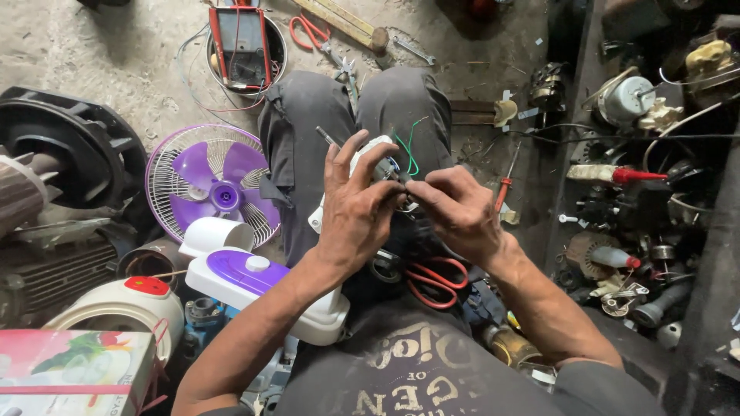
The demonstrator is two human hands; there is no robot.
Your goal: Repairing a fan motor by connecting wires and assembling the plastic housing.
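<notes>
Seated person, knees drawn up, seen from above; both hands meet over the lap. Left hand (pixel 356 206) wraps around a small white motor part (pixel 368 163), fingers curled over its top and thumb side pressed against it; a thin dark rod (pixel 327 137) sticks out up-left from behind the fingers. Right hand (pixel 456 206) is closed to a pinch, fingertips pressed together at the near end of the same part, just where the two hands touch; what exactly the pinch grips is too small to tell. Green wire (pixel 408 150) loops up from the part, between the hands and the knee; a speck of blue wire shows beside it. The part sits above the thighs, held clear of the lap.

Red-handled scissors (pixel 433 279) lie on the lap just below the right wrist. White and purple fan base (pixel 258 281) rests against the person's left thigh, under the left forearm; purple fan head with wire guard (pixel 214 189) lies flat on the floor just beyond it. Red-handled screwdriver (pixel 505 185) lies on the ground to the right of the right hand. Meter in a round tub (pixel 245 42) sits past the knees; red-handled pliers (pixel 320 38) near it. Shelf at the right edge is crowded with motor parts (pixel 628 96).
</notes>
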